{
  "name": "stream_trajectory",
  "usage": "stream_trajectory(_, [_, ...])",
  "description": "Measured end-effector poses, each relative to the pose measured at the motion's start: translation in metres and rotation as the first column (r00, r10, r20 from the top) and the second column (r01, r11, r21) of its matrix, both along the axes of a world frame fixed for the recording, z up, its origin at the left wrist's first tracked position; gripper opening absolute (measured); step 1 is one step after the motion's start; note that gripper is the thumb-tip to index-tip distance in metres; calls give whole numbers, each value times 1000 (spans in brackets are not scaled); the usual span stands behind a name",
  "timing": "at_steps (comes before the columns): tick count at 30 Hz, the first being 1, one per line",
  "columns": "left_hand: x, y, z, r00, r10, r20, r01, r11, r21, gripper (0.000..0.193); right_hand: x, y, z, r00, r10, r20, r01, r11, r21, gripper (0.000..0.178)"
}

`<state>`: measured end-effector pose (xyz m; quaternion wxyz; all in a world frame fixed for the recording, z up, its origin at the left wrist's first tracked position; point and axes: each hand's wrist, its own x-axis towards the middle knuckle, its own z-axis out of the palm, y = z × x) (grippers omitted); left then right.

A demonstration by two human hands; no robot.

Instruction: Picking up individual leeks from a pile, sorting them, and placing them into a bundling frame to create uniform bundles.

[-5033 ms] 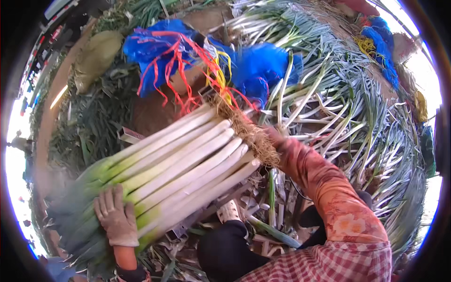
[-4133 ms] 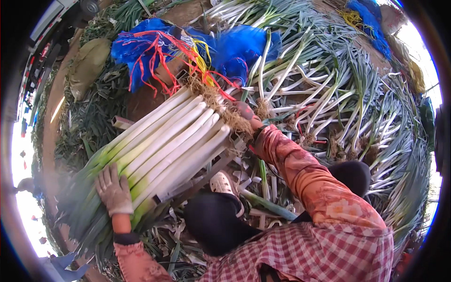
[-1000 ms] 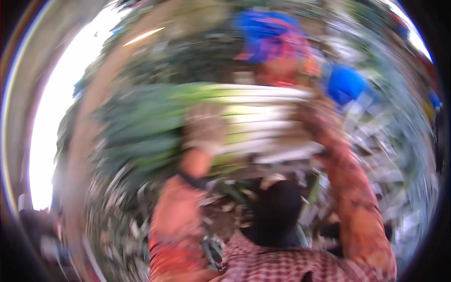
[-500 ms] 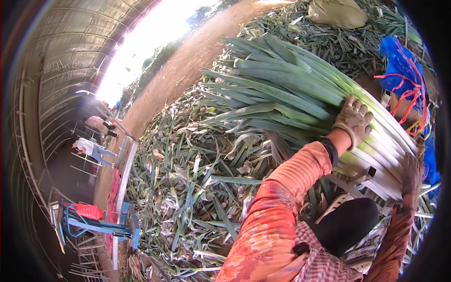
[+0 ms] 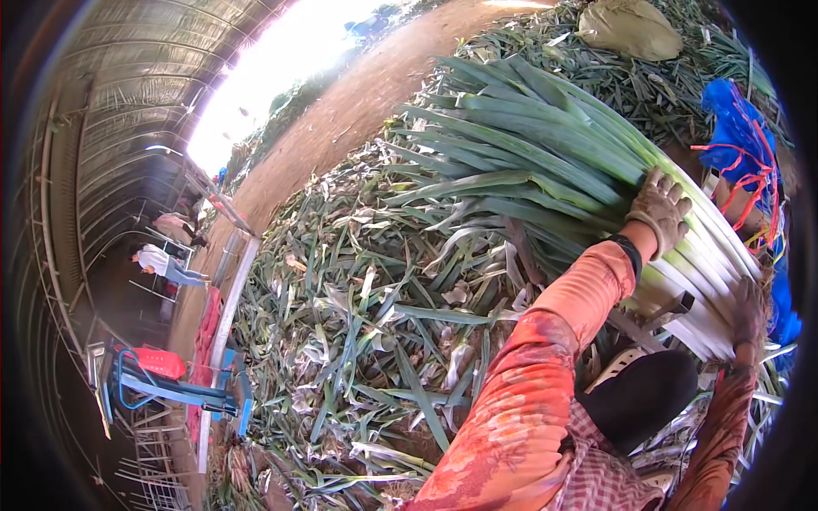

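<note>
A big bundle of leeks lies in front of me, green leaves fanned to the left and white shanks to the right. On top, where green turns to white, my left hand rests flat in a dirty work glove, its fingers spread. My right hand, also gloved, presses against the root end with its fingers stretched out. Beneath the shanks a dark metal bar sticks out, part of a stand mostly hidden by the leeks. Neither hand is wrapped around a leek.
Discarded leek leaves cover the ground. At the right hang a blue plastic sheet and red ties. A tan sack lies at the back. Far left, a blue metal machine holds a red crate; a person stands beyond.
The whole view has shifted slightly, so the leeks and my left hand sit farther right in the picture. Both hands keep their places on the bundle.
</note>
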<state>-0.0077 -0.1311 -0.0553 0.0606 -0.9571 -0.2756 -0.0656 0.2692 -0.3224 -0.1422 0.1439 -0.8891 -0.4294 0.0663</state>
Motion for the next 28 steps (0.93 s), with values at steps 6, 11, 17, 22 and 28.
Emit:
stream_trajectory(6, [-31,17,45,920,270,284,-300,952,65,52,34,-27,-13,769,367,523,-412,911,-34,34])
stream_trajectory(11, [-118,43,41,903,320,286,-391,888,240,49,8,-5,-2,808,260,529,-283,958,-39,34])
stream_trajectory(17, [-100,61,20,902,331,276,-381,912,150,55,-2,-17,17,959,37,283,-106,966,234,38])
stream_trajectory(22, [-100,72,16,906,278,320,-342,925,164,53,-11,-11,23,951,-20,309,-33,986,166,41])
stream_trajectory(28, [-125,70,32,901,250,355,-325,931,169,54,-8,-4,24,989,27,144,-40,996,85,46])
